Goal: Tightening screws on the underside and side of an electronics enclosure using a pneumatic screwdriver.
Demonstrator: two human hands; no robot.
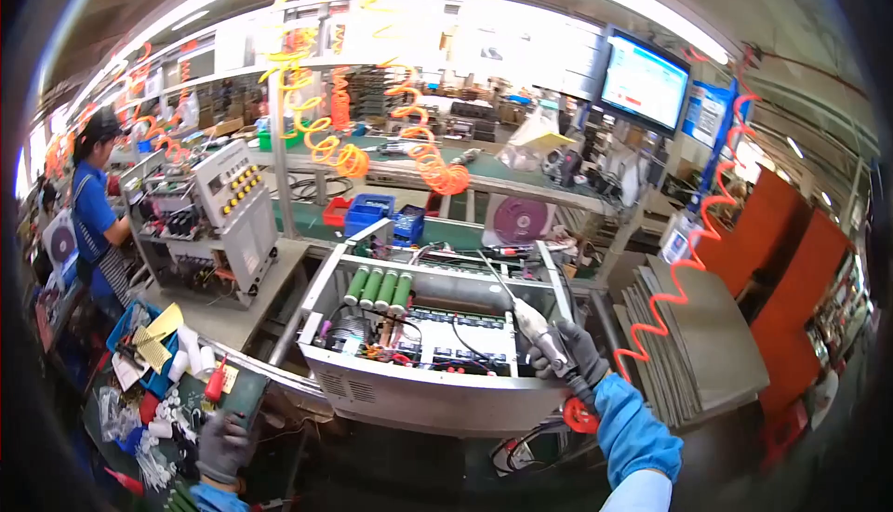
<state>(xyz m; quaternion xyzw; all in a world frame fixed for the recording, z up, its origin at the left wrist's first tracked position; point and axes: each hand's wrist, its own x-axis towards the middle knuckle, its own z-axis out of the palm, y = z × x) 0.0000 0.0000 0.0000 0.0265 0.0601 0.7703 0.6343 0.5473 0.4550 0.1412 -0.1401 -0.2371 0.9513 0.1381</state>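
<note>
My right hand (581,352), in a grey glove and blue sleeve cover, is closed around a power screwdriver (536,328). The tool's long thin bit slants up and left over an open metal equipment chassis (423,391). Inside the chassis sit several green cylinders (375,289), dark boards with pale blocks, and wires. My left hand (225,447), also gloved, is low at the left beside a parts table, its fingers loosely bent and apart. Nothing shows between them. Near it lie a red-capped bottle (216,382) and a heap of small white parts (158,461).
A red coiled hose (670,298) hangs at the right, beside stacked grey panels (716,345). Blue bins (369,214) stand behind the chassis. At the left, a person (93,214) works by another open machine (228,224). A monitor (644,79) hangs overhead.
</note>
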